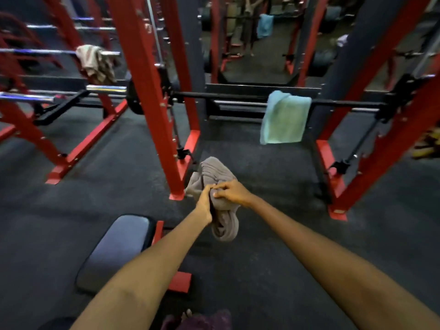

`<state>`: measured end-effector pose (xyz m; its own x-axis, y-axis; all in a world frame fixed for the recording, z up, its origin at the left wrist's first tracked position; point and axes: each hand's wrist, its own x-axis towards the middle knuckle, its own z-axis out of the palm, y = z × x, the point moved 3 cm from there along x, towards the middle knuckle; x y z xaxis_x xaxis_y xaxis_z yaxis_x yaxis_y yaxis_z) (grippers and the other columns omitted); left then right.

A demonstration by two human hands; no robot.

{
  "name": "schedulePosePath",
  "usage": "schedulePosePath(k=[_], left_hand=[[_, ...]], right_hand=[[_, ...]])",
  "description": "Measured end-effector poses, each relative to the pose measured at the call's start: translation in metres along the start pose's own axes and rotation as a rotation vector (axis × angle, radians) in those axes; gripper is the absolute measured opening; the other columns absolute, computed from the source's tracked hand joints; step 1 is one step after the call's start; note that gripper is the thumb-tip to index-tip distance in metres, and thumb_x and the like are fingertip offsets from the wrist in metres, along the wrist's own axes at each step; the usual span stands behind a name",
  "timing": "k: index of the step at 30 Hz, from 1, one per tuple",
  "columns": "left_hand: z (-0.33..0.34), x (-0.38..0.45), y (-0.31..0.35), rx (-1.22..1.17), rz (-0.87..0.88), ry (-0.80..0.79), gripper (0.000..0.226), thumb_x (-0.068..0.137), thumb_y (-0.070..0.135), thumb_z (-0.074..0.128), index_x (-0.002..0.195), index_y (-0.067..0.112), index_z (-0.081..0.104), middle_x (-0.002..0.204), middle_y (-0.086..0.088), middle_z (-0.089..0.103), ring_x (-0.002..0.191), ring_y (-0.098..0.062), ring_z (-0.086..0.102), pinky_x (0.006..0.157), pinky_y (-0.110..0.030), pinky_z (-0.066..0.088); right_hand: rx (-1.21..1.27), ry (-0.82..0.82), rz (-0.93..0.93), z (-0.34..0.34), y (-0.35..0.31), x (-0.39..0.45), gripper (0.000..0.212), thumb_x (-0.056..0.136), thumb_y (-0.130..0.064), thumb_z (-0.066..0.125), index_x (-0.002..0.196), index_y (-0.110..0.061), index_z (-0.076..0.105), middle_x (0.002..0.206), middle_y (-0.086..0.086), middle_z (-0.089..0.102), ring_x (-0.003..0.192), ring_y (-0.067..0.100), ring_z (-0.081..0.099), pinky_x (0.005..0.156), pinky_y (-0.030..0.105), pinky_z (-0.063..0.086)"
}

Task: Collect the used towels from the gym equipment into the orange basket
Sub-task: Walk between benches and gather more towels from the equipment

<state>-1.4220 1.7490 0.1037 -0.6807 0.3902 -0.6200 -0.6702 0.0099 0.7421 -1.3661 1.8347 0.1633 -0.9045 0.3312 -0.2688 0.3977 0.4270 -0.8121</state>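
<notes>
A bunched grey towel (215,173) hangs in front of me, held by both hands over the dark floor. My left hand (205,204) grips its middle from the left, and my right hand (232,192) pinches a fold from the right. A light blue-green towel (284,117) hangs over the black barbell (228,96) in the red rack ahead. A beige crumpled towel (96,63) is draped on a chrome bar at upper left. The orange basket is not in view.
Red rack uprights (147,91) stand right ahead, with red feet (337,210) on the floor. A dark padded bench (119,251) lies at lower left. A mirror behind shows another blue towel (265,25). Purple cloth (202,320) is at the bottom edge.
</notes>
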Motion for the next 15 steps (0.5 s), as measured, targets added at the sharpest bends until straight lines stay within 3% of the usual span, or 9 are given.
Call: schedulePosePath(k=[3,6,8,10,15], left_hand=[[0.043,0.009,-0.007,0.068,0.01,-0.023,0.037,0.089,0.039,0.054,0.109,0.01,0.063,0.106,-0.012,0.063,0.105,-0.027,0.057,0.08,-0.035,0.048],[0.082,0.012,0.001,0.056,0.026,-0.021,0.051,0.084,0.04,0.06,0.122,0.007,0.06,0.121,-0.017,0.061,0.108,-0.029,0.058,0.086,-0.039,0.049],[0.112,0.019,0.006,0.098,0.043,-0.055,0.05,0.085,0.04,0.061,0.124,0.009,0.059,0.123,-0.016,0.06,0.109,-0.029,0.057,0.092,-0.04,0.048],[0.141,0.025,0.009,0.132,0.058,-0.081,0.05,0.085,0.039,0.061,0.126,0.011,0.057,0.123,-0.015,0.059,0.112,-0.03,0.057,0.096,-0.042,0.048],[0.212,0.063,0.022,0.121,0.129,-0.146,0.042,0.086,0.028,0.062,0.123,0.009,0.059,0.121,-0.015,0.062,0.109,-0.031,0.061,0.094,-0.045,0.051]], right_hand=[[-0.032,0.165,0.028,-0.04,0.026,-0.014,0.028,0.088,-0.022,0.062,0.115,-0.015,0.069,0.122,0.004,0.066,0.114,0.018,0.057,0.094,0.026,0.043],[0.006,0.305,0.037,-0.077,0.049,-0.018,0.026,0.085,-0.022,0.066,0.107,-0.01,0.073,0.11,0.012,0.067,0.097,0.018,0.059,0.086,0.033,0.048],[0.033,0.4,0.08,-0.105,0.065,-0.02,0.033,0.083,-0.025,0.069,0.111,-0.008,0.069,0.121,0.012,0.052,0.103,0.019,0.054,0.094,0.034,0.048],[0.096,0.461,0.143,-0.129,0.079,-0.02,0.045,0.084,-0.03,0.067,0.123,-0.009,0.057,0.132,0.009,0.036,0.115,0.023,0.05,0.101,0.036,0.046],[0.184,0.516,0.237,-0.19,0.12,0.013,0.074,0.087,-0.039,0.063,0.145,-0.01,0.027,0.152,0.01,0.019,0.136,0.028,0.035,0.108,0.036,0.035]])
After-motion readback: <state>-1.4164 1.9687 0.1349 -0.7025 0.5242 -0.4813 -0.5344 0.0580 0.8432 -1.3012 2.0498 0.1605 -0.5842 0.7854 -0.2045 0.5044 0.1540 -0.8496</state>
